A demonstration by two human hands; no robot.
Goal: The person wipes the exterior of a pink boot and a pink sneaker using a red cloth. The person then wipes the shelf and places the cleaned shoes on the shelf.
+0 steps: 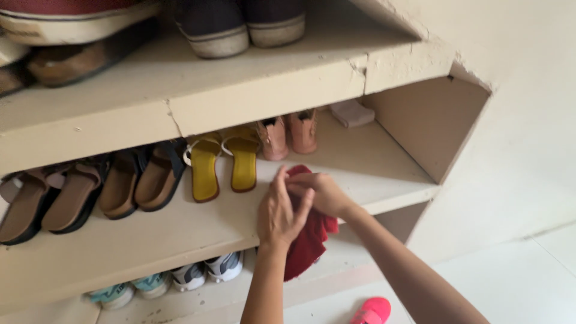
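Note:
A red cloth hangs over the front edge of the middle shelf. My right hand grips its upper part against the shelf top. My left hand is pressed on the cloth beside it, fingers spread and pointing up. Just behind the hands stand a pair of yellow sandals and a pair of pink heeled shoes.
Brown and black sandals and more slippers line the middle shelf to the left. Sneakers sit on the lowest shelf. Dark shoes rest on the top shelf. A pink shoe lies on the white floor.

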